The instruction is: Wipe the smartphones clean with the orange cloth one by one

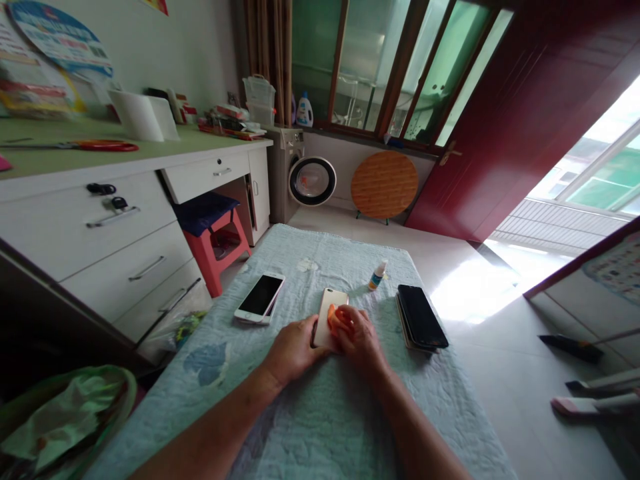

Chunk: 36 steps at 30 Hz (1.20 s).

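A pale gold phone (329, 308) lies back side up in the middle of a light blue quilted cloth (320, 427). My left hand (294, 347) grips its lower left edge with curled fingers. My right hand (357, 337) is closed on a small orange cloth (336, 319) and presses it against the phone's back. A white phone with a dark screen (260, 297) lies to the left. A stack of black phones (421, 317) lies to the right. A small spray bottle (377, 276) stands behind them.
White drawers and a green-topped desk (100, 200) run along the left, with a red stool (213, 243) underneath. A green plastic bag (65, 417) sits at bottom left. A washing machine (305, 177), a round wooden board (384, 185) and a dark red door (530, 113) stand behind.
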### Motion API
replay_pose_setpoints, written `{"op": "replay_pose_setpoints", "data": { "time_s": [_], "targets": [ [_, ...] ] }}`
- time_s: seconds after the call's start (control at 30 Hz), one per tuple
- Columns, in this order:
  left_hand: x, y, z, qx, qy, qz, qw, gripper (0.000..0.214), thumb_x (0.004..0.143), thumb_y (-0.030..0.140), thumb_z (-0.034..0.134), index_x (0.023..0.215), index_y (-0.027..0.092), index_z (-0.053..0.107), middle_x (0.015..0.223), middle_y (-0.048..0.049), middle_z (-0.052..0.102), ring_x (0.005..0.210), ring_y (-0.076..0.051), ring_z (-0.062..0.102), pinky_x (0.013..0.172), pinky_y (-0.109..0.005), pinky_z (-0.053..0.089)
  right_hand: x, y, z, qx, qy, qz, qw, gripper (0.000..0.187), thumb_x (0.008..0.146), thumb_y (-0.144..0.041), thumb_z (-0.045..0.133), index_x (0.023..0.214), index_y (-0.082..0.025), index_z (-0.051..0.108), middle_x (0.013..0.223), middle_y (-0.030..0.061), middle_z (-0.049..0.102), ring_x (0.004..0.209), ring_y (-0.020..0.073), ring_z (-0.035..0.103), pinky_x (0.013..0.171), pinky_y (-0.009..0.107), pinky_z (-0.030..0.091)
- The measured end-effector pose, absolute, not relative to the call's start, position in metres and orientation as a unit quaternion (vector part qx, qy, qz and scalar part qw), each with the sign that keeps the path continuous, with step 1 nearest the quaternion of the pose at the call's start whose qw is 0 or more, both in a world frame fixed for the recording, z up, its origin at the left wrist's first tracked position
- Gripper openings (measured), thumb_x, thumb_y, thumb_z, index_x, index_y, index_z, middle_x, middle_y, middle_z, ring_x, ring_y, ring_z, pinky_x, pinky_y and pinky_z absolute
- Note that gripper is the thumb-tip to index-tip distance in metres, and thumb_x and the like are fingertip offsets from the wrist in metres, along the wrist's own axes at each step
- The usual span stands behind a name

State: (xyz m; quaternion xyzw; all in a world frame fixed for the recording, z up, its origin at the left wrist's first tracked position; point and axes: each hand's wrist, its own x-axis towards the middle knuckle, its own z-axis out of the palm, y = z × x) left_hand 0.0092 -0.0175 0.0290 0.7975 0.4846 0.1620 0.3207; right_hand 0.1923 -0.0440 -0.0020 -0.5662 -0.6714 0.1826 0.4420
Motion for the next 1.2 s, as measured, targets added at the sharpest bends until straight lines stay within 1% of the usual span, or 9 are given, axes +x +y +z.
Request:
{"op": "replay_pose_setpoints", "data": {
  "time_s": [0.17,0.3,0.43,0.53,0.67,0.83,0.97,1.1,1.2],
  "targets": [
    [0.01,-0.018,0.029,0.821,0.486,0.137,0.266,0.041,0.077,0.041,0.066,0.112,0.022,0.06,0.103,-0.0064,0.068,0.095,-0.025,0.065,0.078,-0.028,0.047,0.188,-0.051,0.012,-0.496,-0.771,0.158,0.369,0.018,0.083,-0.014,0.057,0.096,-0.022,0.067,0.105,0.0052,0.068,0.097,0.0195,0.055,0.089,0.034,0.044],
    [0.01,-0.02,0.025,0.842,0.482,0.155,0.186,0.035,0.084,0.037,0.056,0.115,0.022,0.058,0.109,-0.0072,0.061,0.098,-0.023,0.061,0.083,-0.029,0.046,0.183,-0.057,0.022,-0.476,-0.812,0.151,0.302,0.02,0.089,-0.014,0.05,0.087,-0.023,0.068,0.105,0.0028,0.069,0.094,0.0188,0.053,0.088,0.034,0.041],
    [0.009,-0.019,0.023,0.852,0.467,0.146,0.185,0.03,0.087,0.04,0.054,0.109,0.022,0.061,0.105,-0.0069,0.06,0.098,-0.023,0.059,0.084,-0.03,0.046,0.186,-0.053,0.018,-0.521,-0.805,0.114,0.262,0.018,0.091,-0.019,0.053,0.091,-0.026,0.07,0.107,0.0022,0.069,0.099,0.0215,0.05,0.086,0.036,0.039],
    [0.009,-0.018,0.023,0.857,0.46,0.143,0.183,0.043,0.08,0.049,0.062,0.112,0.021,0.06,0.108,-0.0084,0.06,0.1,-0.026,0.058,0.085,-0.032,0.046,0.194,-0.044,0.007,-0.569,-0.775,0.087,0.262,0.021,0.094,-0.024,0.05,0.1,-0.028,0.07,0.114,0.0019,0.068,0.101,0.0232,0.048,0.085,0.037,0.037],
    [0.008,-0.017,0.022,0.858,0.458,0.141,0.183,0.047,0.074,0.048,0.07,0.112,0.021,0.061,0.11,-0.0082,0.059,0.1,-0.027,0.058,0.086,-0.033,0.046,0.202,-0.033,0.001,-0.605,-0.742,0.07,0.281,0.024,0.096,-0.028,0.046,0.102,-0.028,0.069,0.121,0.0022,0.064,0.097,0.0223,0.046,0.087,0.037,0.036],
    [0.006,-0.015,0.021,0.854,0.452,0.157,0.203,0.05,0.074,0.05,0.071,0.113,0.021,0.061,0.108,-0.0074,0.058,0.099,-0.026,0.059,0.085,-0.032,0.046,0.197,-0.04,0.014,-0.586,-0.757,0.106,0.268,0.024,0.089,-0.015,0.046,0.096,-0.023,0.067,0.108,0.0041,0.064,0.091,0.0195,0.046,0.088,0.033,0.036],
    [0.003,-0.01,0.023,0.846,0.436,0.172,0.252,0.05,0.076,0.057,0.065,0.111,0.022,0.064,0.107,-0.0063,0.058,0.094,-0.024,0.061,0.08,-0.029,0.046,0.188,-0.051,0.022,-0.574,-0.76,0.164,0.258,0.037,0.079,-0.006,0.047,0.111,-0.019,0.059,0.091,0.004,0.065,0.091,0.0207,0.048,0.082,0.031,0.038],
    [-0.001,-0.004,0.023,0.846,0.414,0.179,0.285,0.052,0.076,0.057,0.065,0.114,0.023,0.064,0.107,-0.0055,0.058,0.092,-0.022,0.061,0.08,-0.028,0.047,0.182,-0.056,0.025,-0.545,-0.773,0.185,0.267,0.017,0.087,-0.01,0.048,0.093,-0.018,0.062,0.087,0.0048,0.066,0.084,0.0192,0.05,0.079,0.03,0.04],
    [-0.003,-0.002,0.023,0.846,0.403,0.18,0.299,0.052,0.073,0.053,0.069,0.115,0.023,0.063,0.108,-0.0055,0.058,0.094,-0.023,0.062,0.081,-0.027,0.048,0.182,-0.059,0.031,-0.503,-0.798,0.198,0.267,0.019,0.089,-0.009,0.049,0.086,-0.02,0.064,0.094,0.0035,0.067,0.084,0.0167,0.053,0.084,0.029,0.04]
  ]
}}
